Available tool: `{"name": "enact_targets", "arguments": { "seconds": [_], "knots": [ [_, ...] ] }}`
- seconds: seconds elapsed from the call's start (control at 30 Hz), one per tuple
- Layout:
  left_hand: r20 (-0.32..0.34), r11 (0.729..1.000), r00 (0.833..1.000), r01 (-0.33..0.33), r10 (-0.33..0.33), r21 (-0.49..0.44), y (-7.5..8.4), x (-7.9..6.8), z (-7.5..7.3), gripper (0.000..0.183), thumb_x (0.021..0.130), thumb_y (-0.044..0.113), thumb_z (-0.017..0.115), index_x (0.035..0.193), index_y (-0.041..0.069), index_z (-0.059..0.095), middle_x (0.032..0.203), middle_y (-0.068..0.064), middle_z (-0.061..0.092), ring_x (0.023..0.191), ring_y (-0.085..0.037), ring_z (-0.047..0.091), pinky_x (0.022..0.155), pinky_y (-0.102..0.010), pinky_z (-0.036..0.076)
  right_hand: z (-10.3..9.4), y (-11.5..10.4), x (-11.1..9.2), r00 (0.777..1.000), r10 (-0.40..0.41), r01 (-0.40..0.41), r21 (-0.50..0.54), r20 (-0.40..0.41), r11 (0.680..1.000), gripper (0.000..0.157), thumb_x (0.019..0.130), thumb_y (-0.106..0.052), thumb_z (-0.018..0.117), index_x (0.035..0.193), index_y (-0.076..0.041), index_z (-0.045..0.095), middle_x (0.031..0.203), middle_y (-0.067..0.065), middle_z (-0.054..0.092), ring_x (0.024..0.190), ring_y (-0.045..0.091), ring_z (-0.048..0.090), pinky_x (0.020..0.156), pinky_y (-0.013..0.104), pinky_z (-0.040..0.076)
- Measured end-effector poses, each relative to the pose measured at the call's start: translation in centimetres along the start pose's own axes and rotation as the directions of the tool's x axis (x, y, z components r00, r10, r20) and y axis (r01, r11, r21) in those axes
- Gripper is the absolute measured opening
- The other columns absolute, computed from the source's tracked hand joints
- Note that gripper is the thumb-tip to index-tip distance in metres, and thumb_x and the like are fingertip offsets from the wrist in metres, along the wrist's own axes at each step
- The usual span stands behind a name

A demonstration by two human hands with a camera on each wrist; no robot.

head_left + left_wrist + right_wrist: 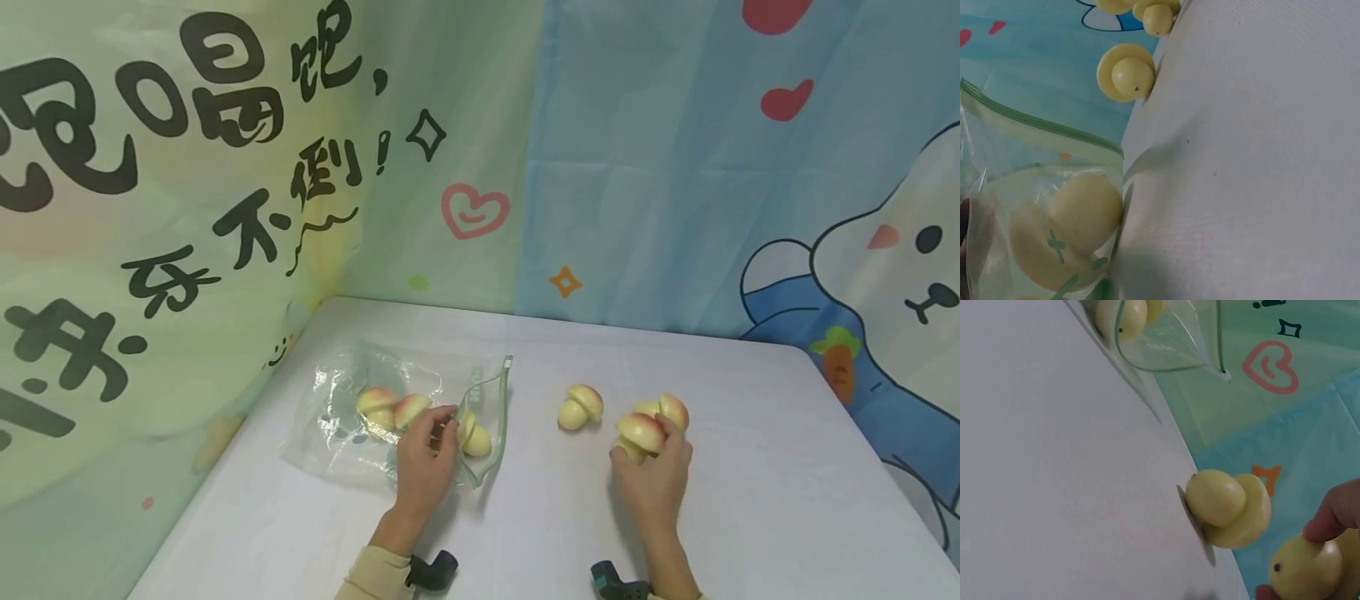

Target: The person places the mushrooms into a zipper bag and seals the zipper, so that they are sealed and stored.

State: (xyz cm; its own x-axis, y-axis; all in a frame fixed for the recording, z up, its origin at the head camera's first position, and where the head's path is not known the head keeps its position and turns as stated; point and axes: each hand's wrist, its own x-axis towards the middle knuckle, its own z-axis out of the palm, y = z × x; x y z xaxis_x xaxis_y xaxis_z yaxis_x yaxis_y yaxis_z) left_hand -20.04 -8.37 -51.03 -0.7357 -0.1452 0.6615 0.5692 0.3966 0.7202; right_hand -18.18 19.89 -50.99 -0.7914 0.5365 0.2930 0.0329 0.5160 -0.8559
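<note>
Hands, viewed remotely: I record the left hand (424, 468) pinching the clear bag (337, 457), 3 toy mushrooms (377, 406) inside; the right hand (655, 483) gripping 1 mushroom (640, 432); 2 loose mushrooms (580, 407) nearby on the surface (540, 525).

Black characters (321, 175) on backdrop (420, 242): "快乐不倒!" (print (1056, 245) on bag (450, 382) unreadable).

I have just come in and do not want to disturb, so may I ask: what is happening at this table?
A person works at a white table with both hands. The left hand holds a clear bag near its open end; three mushroom-shaped pieces show inside. The right hand grips a fourth piece outside the bag, with a fifth piece just behind it. A sixth piece lies between the bag and the right hand.
</note>
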Motion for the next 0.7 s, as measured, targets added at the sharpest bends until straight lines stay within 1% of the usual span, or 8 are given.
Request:
{"name": "enact_targets", "arguments": {
  "seconds": [0.07,0.13,0.23,0.33,0.43,0.5,0.63,0.7],
  "knots": [
    [-0.001,1.0,1.0,-0.002,0.002,0.002,0.0,0.0,0.0,0.021,0.086,-0.004,0.063,0.105,0.004,0.068,0.085,-0.005,0.066,0.068,-0.014,0.062,0.055,-0.017,0.052,0.3,-0.3,-0.3,0.999,-0.038,0.039,0.029,-0.027,0.999,0.069,0.071,0.002,0.068,0.135,0.0,0.044,0.122,0.021,0.045,0.098,0.025,0.047,0.076,0.028,0.038],
    [-0.002,1.0,1.0,-0.002,0.002,0.004,0.0,0.0,0.1,0.022,0.086,-0.005,0.063,0.105,0.005,0.068,0.085,-0.004,0.066,0.068,-0.014,0.062,0.055,-0.017,0.051,0.8,-0.8,-0.8,0.996,-0.08,0.082,0.069,-0.033,0.994,0.068,0.071,0.004,0.067,0.135,0.001,0.044,0.123,0.018,0.047,0.095,0.019,0.046,0.071,0.019,0.039],
    [-0.003,1.0,1.0,-0.002,0.002,0.013,0.0,0.0,0.0,0.022,0.086,-0.004,0.063,0.105,0.006,0.068,0.085,-0.004,0.066,0.068,-0.013,0.062,0.055,-0.016,0.051,1.6,-1.5,-1.5,0.992,-0.125,0.125,0.123,-0.004,0.985,0.067,0.071,0.006,0.066,0.134,0.001,0.045,0.122,0.014,0.05,0.094,0.013,0.046,0.066,0.01,0.041],
    [-0.006,1.0,1.0,-0.001,0.002,0.017,0.1,0.1,-0.1,0.021,0.086,-0.003,0.063,0.105,0.005,0.068,0.085,-0.005,0.067,0.068,-0.013,0.063,0.055,-0.016,0.051,2.6,-2.0,-2.1,0.985,-0.157,0.144,0.155,0.074,0.977,0.069,0.071,0.008,0.067,0.136,0.0,0.044,0.125,0.015,0.049,0.097,0.016,0.049,0.068,0.01,0.044],
    [-0.009,1.0,1.0,-0.004,0.004,0.012,0.0,0.2,-0.2,0.021,0.086,-0.002,0.063,0.105,0.004,0.068,0.085,-0.006,0.067,0.068,-0.014,0.063,0.055,-0.017,0.052,3.5,-2.1,-2.8,0.972,-0.179,0.154,0.168,0.152,0.974,0.072,0.072,0.008,0.069,0.138,-0.002,0.043,0.129,0.014,0.048,0.1,0.018,0.05,0.07,0.014,0.048],
    [-0.011,1.0,1.0,-0.004,0.004,0.006,-0.1,0.2,-0.1,0.02,0.086,-0.002,0.063,0.105,0.004,0.068,0.085,-0.007,0.067,0.068,-0.014,0.062,0.055,-0.017,0.052,4.1,-2.2,-3.1,0.96,-0.208,0.175,0.173,0.189,0.969,0.073,0.072,0.008,0.07,0.139,-0.002,0.043,0.129,0.013,0.048,0.101,0.019,0.052,0.071,0.018,0.05],
    [-0.014,1.0,1.0,-0.004,0.004,0.005,-0.2,0.1,0.1,0.021,0.086,-0.002,0.063,0.105,0.005,0.068,0.085,-0.006,0.066,0.068,-0.013,0.062,0.055,-0.017,0.051,5.3,-2.5,-3.7,0.936,-0.281,0.244,0.185,0.213,0.952,0.072,0.071,0.008,0.072,0.137,-0.002,0.046,0.13,0.012,0.05,0.099,0.017,0.052,0.07,0.023,0.053],
    [-0.014,1.0,1.0,-0.005,0.006,0.013,-0.2,0.1,0.0,0.022,0.085,-0.004,0.063,0.104,0.005,0.068,0.085,-0.004,0.066,0.068,-0.012,0.061,0.055,-0.016,0.051,5.7,-2.8,-4.0,0.928,-0.305,0.266,0.19,0.214,0.945,0.071,0.07,0.008,0.073,0.135,-0.003,0.048,0.13,0.011,0.05,0.098,0.016,0.052,0.068,0.024,0.053]
  ]
}}
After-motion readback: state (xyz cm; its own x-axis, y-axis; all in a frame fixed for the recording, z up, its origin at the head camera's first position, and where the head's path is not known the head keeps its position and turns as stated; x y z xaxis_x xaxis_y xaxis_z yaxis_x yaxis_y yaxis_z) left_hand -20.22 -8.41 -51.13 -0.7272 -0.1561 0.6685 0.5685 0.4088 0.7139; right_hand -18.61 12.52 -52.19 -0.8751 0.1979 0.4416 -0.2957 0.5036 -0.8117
